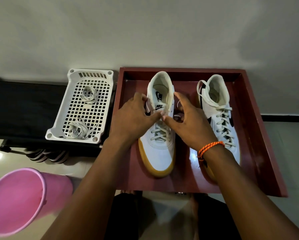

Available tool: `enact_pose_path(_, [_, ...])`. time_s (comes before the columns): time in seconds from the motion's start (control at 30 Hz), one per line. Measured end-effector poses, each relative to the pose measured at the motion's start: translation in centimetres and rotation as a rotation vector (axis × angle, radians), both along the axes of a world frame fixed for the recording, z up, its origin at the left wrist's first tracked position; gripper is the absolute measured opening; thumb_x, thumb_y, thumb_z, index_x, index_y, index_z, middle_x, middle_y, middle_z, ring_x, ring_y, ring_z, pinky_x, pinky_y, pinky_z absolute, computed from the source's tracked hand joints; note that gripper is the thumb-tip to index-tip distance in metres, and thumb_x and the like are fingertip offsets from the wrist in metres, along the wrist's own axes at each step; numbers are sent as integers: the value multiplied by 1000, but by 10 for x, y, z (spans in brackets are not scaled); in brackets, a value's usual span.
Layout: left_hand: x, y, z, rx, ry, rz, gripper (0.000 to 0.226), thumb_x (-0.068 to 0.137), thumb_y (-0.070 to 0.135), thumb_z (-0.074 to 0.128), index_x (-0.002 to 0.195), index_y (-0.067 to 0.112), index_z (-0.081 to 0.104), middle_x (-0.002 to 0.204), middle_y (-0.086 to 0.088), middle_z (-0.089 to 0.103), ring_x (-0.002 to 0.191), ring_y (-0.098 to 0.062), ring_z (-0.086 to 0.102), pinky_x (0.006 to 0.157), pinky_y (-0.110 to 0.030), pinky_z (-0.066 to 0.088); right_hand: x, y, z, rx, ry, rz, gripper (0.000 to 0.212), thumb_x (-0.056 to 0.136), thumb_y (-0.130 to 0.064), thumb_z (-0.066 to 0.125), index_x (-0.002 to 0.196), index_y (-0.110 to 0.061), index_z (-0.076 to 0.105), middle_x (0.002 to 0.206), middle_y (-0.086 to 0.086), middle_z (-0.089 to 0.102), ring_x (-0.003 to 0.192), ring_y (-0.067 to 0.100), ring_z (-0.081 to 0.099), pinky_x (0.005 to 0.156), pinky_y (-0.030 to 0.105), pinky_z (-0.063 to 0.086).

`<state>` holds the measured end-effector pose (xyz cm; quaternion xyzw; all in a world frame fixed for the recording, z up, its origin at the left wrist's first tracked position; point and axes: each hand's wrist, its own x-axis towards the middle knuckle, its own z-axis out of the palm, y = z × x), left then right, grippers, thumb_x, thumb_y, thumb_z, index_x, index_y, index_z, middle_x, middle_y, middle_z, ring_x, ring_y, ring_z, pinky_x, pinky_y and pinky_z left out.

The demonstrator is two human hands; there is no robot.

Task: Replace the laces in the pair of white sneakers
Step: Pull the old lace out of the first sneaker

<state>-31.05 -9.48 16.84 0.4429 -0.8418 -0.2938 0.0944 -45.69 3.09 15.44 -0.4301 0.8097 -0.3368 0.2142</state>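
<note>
Both hands work at the top of the left-hand white sneaker (pixel 158 125), which stands in a dark red tray (pixel 259 135) with its toe toward the person. The left hand (pixel 136 116) curls around the shoe's outer side at the collar, thumb reaching across to the upper eyelets; the right hand (pixel 188 118) cups the other side, its thumb meeting the left thumb over the tongue. They seem to be pinching the lace (pixel 160 134) at the topmost eyelets, though the exact grip is hidden. Below the thumbs this lace is still crossed through the lower eyelets, and a loose end shows just beyond the right hand's fingers, so this shoe looks to be at the start of unlacing. The second sneaker (pixel 219 115), just beyond the right hand in the same tray, is fully laced, its ends draped loosely around the collar. Well to the left of the left hand a white perforated basket (pixel 72 122) holds two bundles of laces (pixel 89 94), probably the replacements. Judging from this, nearly everything remains: stripping both shoes and threading both new laces. A pink bucket (pixel 17 200) stands near the left forearm.
</note>
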Motion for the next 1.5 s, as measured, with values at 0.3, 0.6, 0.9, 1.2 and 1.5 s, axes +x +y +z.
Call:
enact_pose_path(0.3, [8, -10, 10, 174, 163, -12, 30, 81, 27, 60, 108, 26, 73, 89, 6, 75, 83, -18, 70, 80, -50, 58, -5, -3, -3, 12, -37, 31, 72, 94, -29, 52, 163, -34, 31, 101, 8, 72, 79, 19, 58, 79, 49, 59])
enact_pose_path(0.6, [8, -14, 3, 256, 128, -24, 36, 97, 46, 69, 129, 32, 58, 82, 0, 78, 79, -16, 75, 84, -48, 60, 18, -10, 2, -267, 232, 88, 31, 87, -13, 67, 112, -28, 76, 161, 1, 40, 143, 24, 40, 113, 41, 42])
enact_pose_path(0.9, [9, -17, 0, 357, 206, 2, 30, 94, 41, 73, 122, 36, 63, 86, -2, 80, 79, -22, 78, 86, -53, 63, 41, -10, 4, -31, 397, 197, 6, 85, -30, 69, 81, -30, 74, 171, -18, 21, 153, 20, 18, 111, 53, 25])
enact_pose_path(1.2, [9, -16, 1, 365, 188, 2, 38, 93, 45, 70, 129, 38, 63, 93, 1, 80, 84, -20, 78, 90, -52, 61, 18, -10, 17, -218, 317, -73, 15, 70, -33, 74, 61, -26, 64, 131, -20, 53, 117, 17, 44, 90, 38, 25])
enact_pose_path(1.5, [6, -11, 4, 287, 144, 4, 48, 100, 39, 64, 146, 32, 54, 95, 4, 77, 81, -12, 74, 86, -41, 58, 32, -9, 15, -165, 420, 184, 16, 90, -29, 66, 95, -33, 80, 172, -9, 25, 155, 25, 23, 112, 52, 29])
